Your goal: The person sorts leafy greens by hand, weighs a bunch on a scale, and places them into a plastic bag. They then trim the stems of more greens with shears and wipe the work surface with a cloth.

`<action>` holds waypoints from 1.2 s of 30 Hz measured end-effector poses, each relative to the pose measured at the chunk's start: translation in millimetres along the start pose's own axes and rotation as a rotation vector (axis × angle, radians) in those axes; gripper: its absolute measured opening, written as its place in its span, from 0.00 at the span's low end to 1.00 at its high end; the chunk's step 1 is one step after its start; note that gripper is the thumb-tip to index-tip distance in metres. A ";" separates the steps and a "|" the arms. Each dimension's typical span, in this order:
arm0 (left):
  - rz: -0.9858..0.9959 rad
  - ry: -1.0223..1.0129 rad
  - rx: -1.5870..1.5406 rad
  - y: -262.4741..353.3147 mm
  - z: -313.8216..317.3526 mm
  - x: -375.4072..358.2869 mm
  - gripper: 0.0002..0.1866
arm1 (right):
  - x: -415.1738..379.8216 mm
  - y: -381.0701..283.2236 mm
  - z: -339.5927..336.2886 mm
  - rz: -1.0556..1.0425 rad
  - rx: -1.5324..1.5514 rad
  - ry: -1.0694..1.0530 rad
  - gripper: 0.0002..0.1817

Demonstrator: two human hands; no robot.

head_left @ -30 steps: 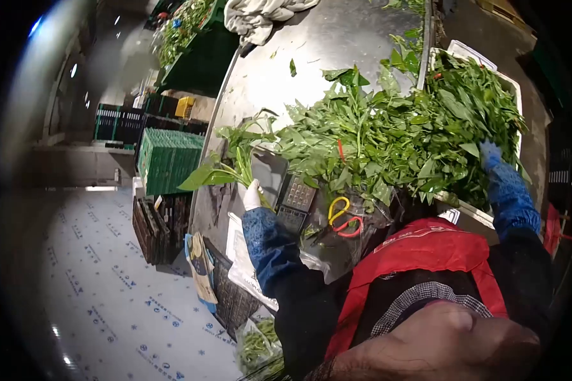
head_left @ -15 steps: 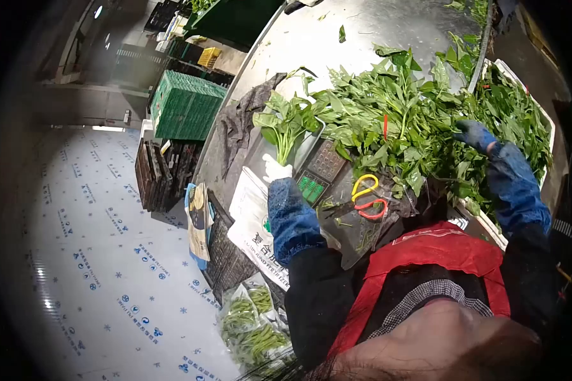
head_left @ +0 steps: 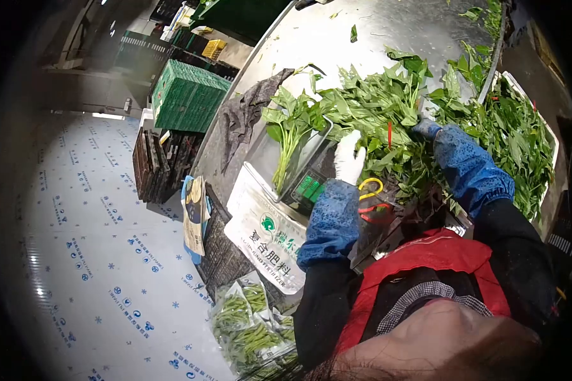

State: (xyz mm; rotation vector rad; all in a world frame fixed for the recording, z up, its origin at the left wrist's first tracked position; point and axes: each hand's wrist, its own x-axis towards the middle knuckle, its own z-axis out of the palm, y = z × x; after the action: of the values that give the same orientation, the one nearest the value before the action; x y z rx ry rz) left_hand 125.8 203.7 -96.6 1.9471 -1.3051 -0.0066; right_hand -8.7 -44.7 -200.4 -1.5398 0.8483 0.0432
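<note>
In the head view, the gloved left hand [head_left: 349, 157] is beside the near edge of a loose heap of leafy greens [head_left: 378, 95], its fingers raised and slightly apart; it looks empty. The gloved right hand [head_left: 427, 129] is in among the leaves of the heap, fingers bent; whether it has hold of any stems I cannot tell. The heap lies on the metal table [head_left: 337, 47], with more greens in the white crate [head_left: 556, 143] to the right. A red strip [head_left: 389, 134] shows on the heap between the hands, and scissors [head_left: 382, 187] with yellow and red handles lie just below the left hand.

A separate bunch [head_left: 289, 136] rests on the tray of the scale [head_left: 310, 185], whose display is lit green, leaves pointing away from the person.

The greens look light and limp, probably damp and a little slippery. Their leaves would likely bruise or tear if squeezed; the firmer stems, gathered together low down, seem the best place to grip.
</note>
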 end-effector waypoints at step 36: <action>0.161 -0.490 0.589 35.9 165.7 42.6 0.15 | -27.7 20.7 -59.9 -0.150 -0.326 0.023 0.31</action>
State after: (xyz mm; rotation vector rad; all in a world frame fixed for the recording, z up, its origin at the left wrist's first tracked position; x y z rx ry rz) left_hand 51.1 65.9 -174.1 2.4185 -1.9516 -0.0229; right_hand -66.5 -82.0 -193.0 -1.9097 0.7680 0.0565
